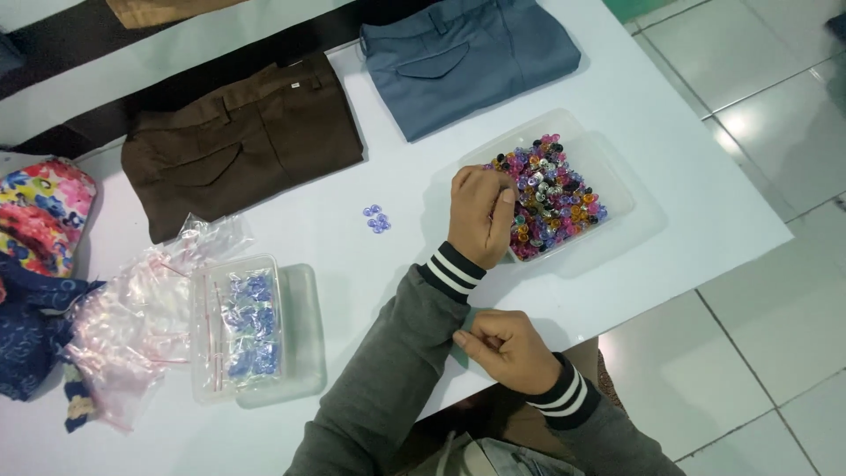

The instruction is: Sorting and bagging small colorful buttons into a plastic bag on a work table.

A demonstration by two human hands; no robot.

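My left hand (480, 216) reaches across the white table (352, 238) and rests, fingers curled, on the near left edge of a clear plastic tray (617, 189) full of mixed coloured beads (555, 194). Its fingertips are hidden among the beads, so whether it holds any is unclear. My right hand (507, 348) lies at the table's front edge with thumb and fingers pinched together, and nothing shows in it. Three small purple beads (377, 219) lie loose on the table to the left of my left hand.
A second clear tray (300, 326) holds small bags of blue-purple beads (251, 326), with empty zip bags (123, 335) beside it. Folded brown trousers (238, 141) and blue-grey trousers (467, 57) lie at the back. Patterned fabric (40, 220) sits at the left edge. A tiled floor (775, 291) is on the right.
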